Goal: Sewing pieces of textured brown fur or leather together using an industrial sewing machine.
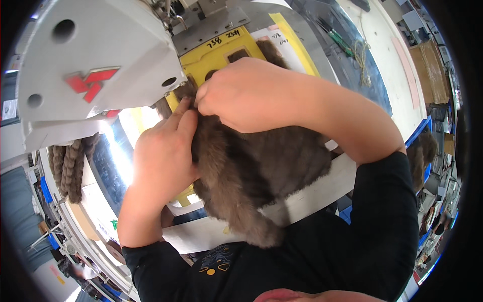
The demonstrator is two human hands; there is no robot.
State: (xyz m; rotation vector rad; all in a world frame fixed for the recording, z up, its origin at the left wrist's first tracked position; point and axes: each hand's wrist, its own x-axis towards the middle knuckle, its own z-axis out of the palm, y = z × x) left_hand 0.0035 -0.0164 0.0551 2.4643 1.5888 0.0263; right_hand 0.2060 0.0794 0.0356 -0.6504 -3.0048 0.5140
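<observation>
A white sewing machine head (100, 60) with red emblem pieces fills the upper left. Below its needle area lies a brown fur piece (271, 166) over a yellow template (221, 48), with a long strip hanging toward my body. My left hand (161, 151) presses on the fur beside the needle area, index finger and thumb close together. My right hand (241, 95) is curled, fingertips pinched at the fur just right of my left fingertips; what exactly sits between them is partly hidden.
Green-handled tweezers or snips (337, 38) lie on the metal bed at upper right. Braided fur bundles (70, 166) rest at left. A blue bin (425, 131) with fur stands at right, near a cardboard box (427, 70). The table's front edge (186, 236) meets my body.
</observation>
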